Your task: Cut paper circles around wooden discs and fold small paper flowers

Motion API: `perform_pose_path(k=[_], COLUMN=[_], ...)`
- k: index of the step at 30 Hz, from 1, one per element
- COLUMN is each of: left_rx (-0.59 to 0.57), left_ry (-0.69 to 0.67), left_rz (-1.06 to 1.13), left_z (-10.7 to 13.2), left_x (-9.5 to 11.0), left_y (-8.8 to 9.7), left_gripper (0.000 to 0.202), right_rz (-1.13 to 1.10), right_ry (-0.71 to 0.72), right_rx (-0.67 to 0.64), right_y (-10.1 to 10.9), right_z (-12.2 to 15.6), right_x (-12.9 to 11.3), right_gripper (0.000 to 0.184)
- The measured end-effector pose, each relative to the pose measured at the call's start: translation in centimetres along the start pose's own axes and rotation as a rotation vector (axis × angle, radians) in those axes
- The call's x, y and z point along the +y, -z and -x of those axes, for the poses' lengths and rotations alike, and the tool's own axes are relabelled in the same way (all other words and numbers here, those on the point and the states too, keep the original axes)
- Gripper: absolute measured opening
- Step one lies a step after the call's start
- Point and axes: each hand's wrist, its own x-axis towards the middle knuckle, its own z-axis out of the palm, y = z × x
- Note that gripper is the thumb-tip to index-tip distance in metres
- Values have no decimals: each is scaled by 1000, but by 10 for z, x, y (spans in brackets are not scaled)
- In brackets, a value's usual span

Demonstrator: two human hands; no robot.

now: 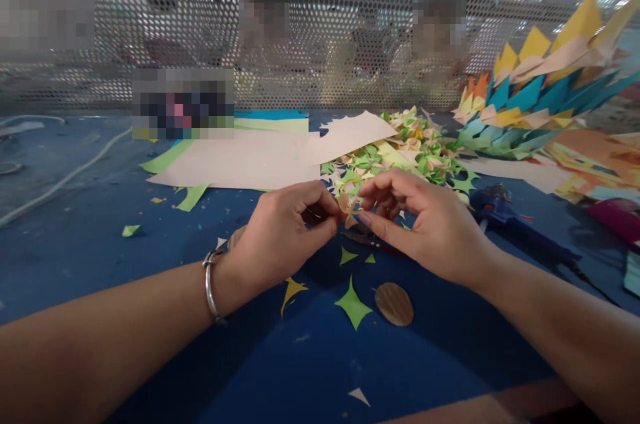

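My left hand (295, 224), with a silver bangle at its wrist, pinches a small curled piece of peach and yellow paper (345, 203) between thumb and index finger. From the other side my right hand (420, 221) closes thumb and fingertips on the same paper piece, its other fingers curled. Below the hands lies a dark-bladed tool (373, 242), partly hidden, perhaps scissors. Nearer me are a brown corrugated cardboard oval (395, 304), a green four-pointed paper scrap (354, 304) and a yellow scrap (293, 294). Another brown disc is mostly covered by my left hand.
Behind my hands rise a heap of green and peach paper scraps (417, 151) and pale paper sheets (240, 161). A blue glue gun (525, 224) with its cord lies at right. A layered pointed-paper construction (545, 97) stands beyond. Perforated metal (325, 44) borders the blue table (200, 357).
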Motion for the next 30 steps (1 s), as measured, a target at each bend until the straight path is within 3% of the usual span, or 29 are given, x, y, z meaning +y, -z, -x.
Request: perform_pose_path(k=[7, 17, 30], left_rx=[2, -20, -25], left_ry=[-48, -103, -69], left_rz=[-3, -80, -89], left_z=[0, 1, 2], left_x=[0, 5, 5], left_y=[0, 2, 1], left_gripper=[13, 17, 15], right_rz=[-82, -94, -85], right_ry=[-71, -57, -57], right_rx=[-52, -88, -92], right_y=[1, 1, 0], right_z=[2, -1, -1], right_x=[0, -2, -1], right_gripper=[22, 20, 19])
